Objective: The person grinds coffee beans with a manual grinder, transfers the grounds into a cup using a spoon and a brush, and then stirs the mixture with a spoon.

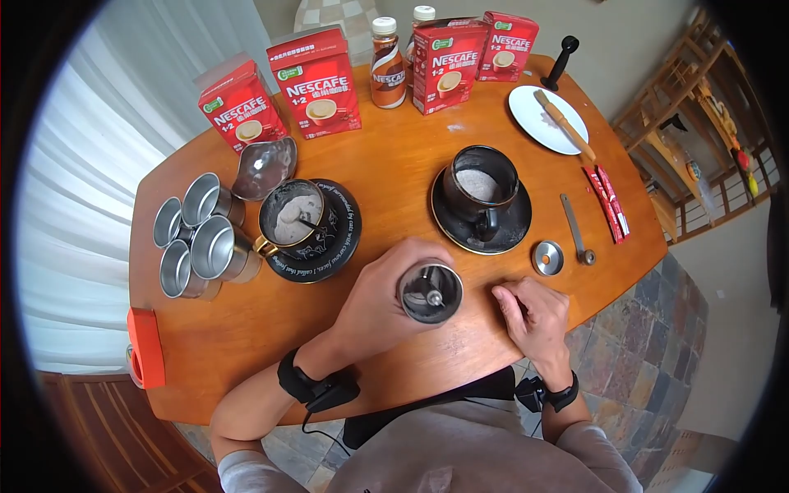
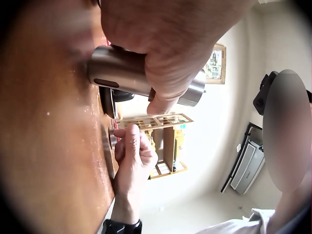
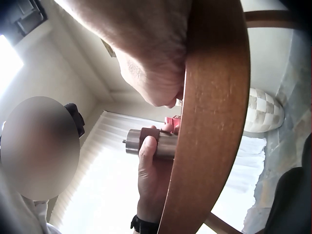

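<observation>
My left hand [image 1: 374, 292] grips an upright steel hand coffee grinder [image 1: 431, 306], its top off and its central shaft showing in the dark opening. In the left wrist view the grinder [image 2: 119, 70] has a slot low on its side, and its foot is right at the tabletop. Thumb and fingers wrap its brown band [image 3: 149, 138] in the right wrist view. My right hand [image 1: 536, 316] rests at the table's front edge, loosely curled and holding nothing. Nearest to it lie a ring-shaped steel lid [image 1: 547, 258] and a flat crank handle [image 1: 573, 226].
A black cup [image 1: 485, 205] and a gold-handled cup [image 1: 288, 234], both with pale powder, stand on dark saucers. Several steel cups [image 1: 215, 246] and a shiny bowl [image 1: 265, 168] sit left. Behind are red Nescafe boxes [image 1: 316, 86], bottles, and a white plate [image 1: 526, 107] with a brush [image 1: 567, 127].
</observation>
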The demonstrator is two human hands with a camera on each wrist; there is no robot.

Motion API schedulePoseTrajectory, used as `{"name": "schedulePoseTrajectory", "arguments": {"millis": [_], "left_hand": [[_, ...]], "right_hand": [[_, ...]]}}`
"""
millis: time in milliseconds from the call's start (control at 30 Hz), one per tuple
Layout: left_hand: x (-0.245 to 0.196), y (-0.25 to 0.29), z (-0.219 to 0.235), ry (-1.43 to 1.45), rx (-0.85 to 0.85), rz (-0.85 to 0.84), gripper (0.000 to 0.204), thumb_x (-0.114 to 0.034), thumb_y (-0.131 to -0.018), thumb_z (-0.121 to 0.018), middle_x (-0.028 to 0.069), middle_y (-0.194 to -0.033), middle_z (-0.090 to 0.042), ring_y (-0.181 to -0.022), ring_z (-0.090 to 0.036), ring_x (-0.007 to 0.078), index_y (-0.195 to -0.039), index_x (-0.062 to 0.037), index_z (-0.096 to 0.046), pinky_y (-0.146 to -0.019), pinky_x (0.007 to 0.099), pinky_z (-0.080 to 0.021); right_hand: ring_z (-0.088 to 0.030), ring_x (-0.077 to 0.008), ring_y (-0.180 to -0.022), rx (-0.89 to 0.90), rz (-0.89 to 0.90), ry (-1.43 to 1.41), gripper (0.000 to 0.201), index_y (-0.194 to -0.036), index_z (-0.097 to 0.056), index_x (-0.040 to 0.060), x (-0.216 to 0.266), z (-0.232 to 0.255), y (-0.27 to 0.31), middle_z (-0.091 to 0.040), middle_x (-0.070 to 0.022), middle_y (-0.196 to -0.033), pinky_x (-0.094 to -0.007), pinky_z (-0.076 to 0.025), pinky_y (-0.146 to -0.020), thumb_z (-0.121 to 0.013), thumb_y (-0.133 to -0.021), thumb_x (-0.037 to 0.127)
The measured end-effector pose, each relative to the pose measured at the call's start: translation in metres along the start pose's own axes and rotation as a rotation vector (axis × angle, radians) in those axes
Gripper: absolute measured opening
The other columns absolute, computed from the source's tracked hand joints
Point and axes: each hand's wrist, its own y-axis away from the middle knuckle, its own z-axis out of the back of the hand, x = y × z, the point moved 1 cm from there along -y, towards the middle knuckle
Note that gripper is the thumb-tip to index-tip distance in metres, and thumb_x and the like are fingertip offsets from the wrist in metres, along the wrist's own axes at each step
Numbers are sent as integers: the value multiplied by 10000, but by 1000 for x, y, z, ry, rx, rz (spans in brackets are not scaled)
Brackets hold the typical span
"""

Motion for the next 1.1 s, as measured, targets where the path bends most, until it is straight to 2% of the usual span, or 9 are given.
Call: {"name": "schedulePoseTrajectory", "arguments": {"millis": [167,333,433,633,800,900,933,1033,1100], "left_hand": [[2,-3,-1,156,-76,100,530,65,-792,-851,36,-1049,-667,-949,-663,95,-1221,-61,-565,-807,248,-536],[8,-8,3,167,-149,126,520,40,-813,-828,63,-1153,-699,-1015,-656,121,-1247,-61,-560,-887,294,-538],[6,-8,0,183,-139,173,451,-47,-815,-882,7,-1042,-681,-942,-641,81,-1171,-49,-607,-880,259,-528],[-12,-25,5,45,-239,191,417,-57,-804,-885,-2,-998,-685,-907,-635,83,-1133,-36,-630,-863,258,-527],[-63,-70,24,-237,-214,213,474,-178,-812,-880,79,-1031,-725,-921,-686,153,-1165,-14,-608,-883,327,-544],[-62,-93,26,-456,-196,153,545,-210,-815,-881,110,-1047,-719,-936,-694,196,-1210,-1,-570,-908,345,-541],[-61,-98,27,-550,-179,180,605,-215,-815,-877,170,-1061,-715,-982,-721,282,-1241,5,-509,-932,383,-540],[-73,-115,26,-641,-33,337,593,-200,-839,-845,172,-1176,-667,-1075,-674,274,-1272,-15,-484,-952,387,-518],[-73,-123,25,-750,37,333,594,-194,-831,-843,218,-1112,-681,-1042,-685,359,-1253,-22,-461,-928,423,-523]], "right_hand": [[-637,-251,-560,-21,4,0,145,-793,-716,35,-3,-2,1,-661,-82,-689,-349,-477,-521,-815,-874,104],[-615,-264,-553,-37,19,1,203,-765,-674,51,-7,-4,3,-628,-80,-678,-368,-462,-510,-815,-881,140],[-612,-270,-555,-47,23,-12,215,-762,-665,55,-9,-5,4,-619,-82,-675,-375,-459,-508,-815,-884,152],[-619,-277,-570,-55,36,-55,223,-764,-665,62,-10,-3,4,-623,-84,-683,-386,-462,-510,-818,-886,168],[-630,-270,-586,-58,35,-97,219,-771,-664,62,-12,-1,5,-620,-72,-694,-379,-469,-518,-817,-889,165],[-637,-267,-600,-97,42,-149,221,-778,-656,60,-12,-2,5,-614,-68,-704,-376,-474,-522,-817,-887,166],[-638,-268,-603,-94,42,-151,220,-782,-655,61,-13,-2,5,-612,-69,-709,-376,-475,-523,-817,-887,167],[-637,-271,-608,-84,30,-167,198,-795,-669,58,-15,-2,7,-618,-73,-718,-378,-478,-529,-815,-884,158],[-631,-275,-607,-75,16,-188,155,-804,-704,50,-15,-1,7,-636,-80,-717,-380,-477,-536,-813,-876,133]]}}
